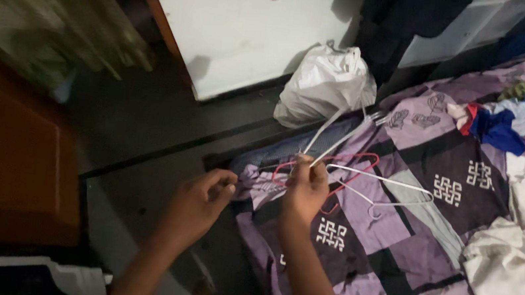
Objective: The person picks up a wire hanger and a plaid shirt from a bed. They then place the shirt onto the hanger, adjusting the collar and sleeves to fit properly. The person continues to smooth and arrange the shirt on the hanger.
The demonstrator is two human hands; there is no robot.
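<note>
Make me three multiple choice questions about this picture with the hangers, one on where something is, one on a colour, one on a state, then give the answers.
1. Where does the white plastic bag stand?
A. on the floor by the white wall
B. on the purple patchwork spread
C. in the blue tub

2. What colour is the hanger beside the white hangers?
A. green
B. red
C. black

3. What is the right hand doing?
A. resting flat and open
B. gripping hangers
C. holding the bag

Answers: 1 A, the bag sits against the wall off the purple patchwork spread. 2 B, its wire outline is red. 3 B, its fingers close around the hangers.
</note>
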